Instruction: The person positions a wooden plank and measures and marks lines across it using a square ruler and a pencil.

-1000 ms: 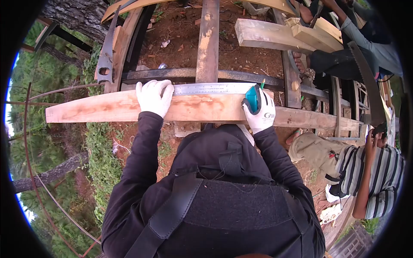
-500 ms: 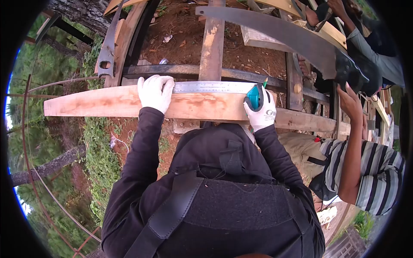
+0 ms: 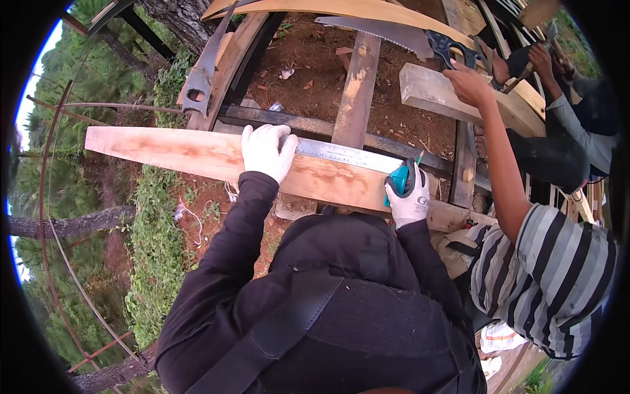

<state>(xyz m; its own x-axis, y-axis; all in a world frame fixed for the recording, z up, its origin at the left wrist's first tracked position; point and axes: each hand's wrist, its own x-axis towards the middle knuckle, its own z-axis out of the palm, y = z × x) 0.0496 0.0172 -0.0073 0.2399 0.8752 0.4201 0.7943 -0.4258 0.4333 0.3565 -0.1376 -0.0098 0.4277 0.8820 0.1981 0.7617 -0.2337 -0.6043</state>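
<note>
Reddish bare soil (image 3: 298, 72) (scattered with wood chips) lay under dark timber framing (image 3: 302, 125); leafy greenery (image 3: 157, 249) and a thick tree trunk (image 3: 184, 23) stood left, in daylight.

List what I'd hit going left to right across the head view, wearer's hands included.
Upper-left saw → left gloved hand → ruler → right gloved hand → co-worker's striped shirt.

Handsaw (image 3: 199, 87) on a brown beam (image 3: 237, 62), near a rough tree trunk (image 3: 178, 25)
</note>
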